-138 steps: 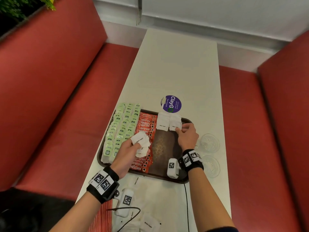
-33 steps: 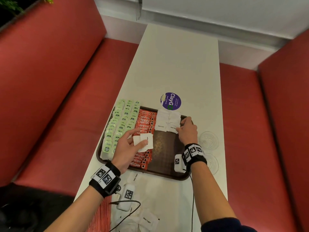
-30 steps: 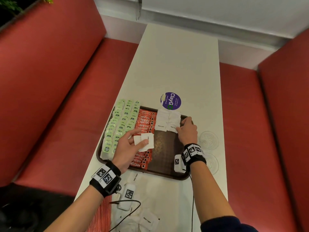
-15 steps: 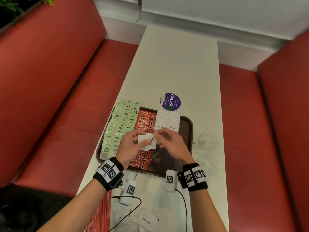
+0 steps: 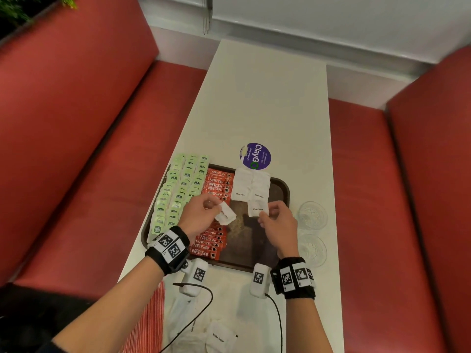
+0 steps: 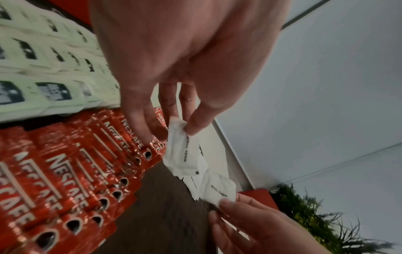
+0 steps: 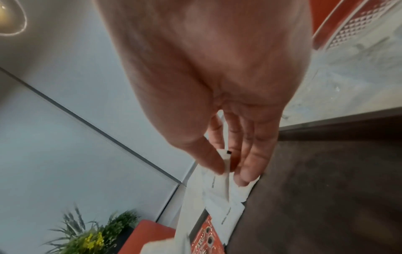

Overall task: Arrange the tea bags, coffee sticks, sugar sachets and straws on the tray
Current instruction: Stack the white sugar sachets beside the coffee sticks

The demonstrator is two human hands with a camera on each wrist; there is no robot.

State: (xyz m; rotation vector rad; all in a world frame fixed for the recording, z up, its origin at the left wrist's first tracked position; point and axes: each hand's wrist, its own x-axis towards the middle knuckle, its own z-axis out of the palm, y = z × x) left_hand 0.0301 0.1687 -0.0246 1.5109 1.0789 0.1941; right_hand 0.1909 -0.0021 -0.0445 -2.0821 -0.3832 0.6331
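A dark brown tray [image 5: 283, 189] lies on the white table, holding rows of green tea bags [image 5: 178, 189], red coffee sticks [image 5: 216, 184] and white sugar sachets [image 5: 251, 184] at its far end. My left hand [image 5: 201, 215] pinches a white sugar sachet [image 5: 225, 215] [image 6: 182, 151] above the coffee sticks. My right hand [image 5: 276, 222] pinches another sugar sachet [image 5: 257, 208] [image 6: 219, 190] by its near edge, over the tray just below the laid sachets. In the right wrist view the thumb and fingers [image 7: 208, 158] squeeze that sachet [image 7: 217, 185].
Two clear glass dishes [image 5: 312, 215] sit right of the tray. A purple round sticker [image 5: 255, 156] lies beyond it. More sugar sachets [image 5: 220, 338] and red-striped straws [image 5: 150, 324] lie at the table's near edge, with cables. Red bench seats flank the table.
My right hand left the sachet rows, came to the left hand, took one sachet from it and moved back right. The left hand keeps a sachet.
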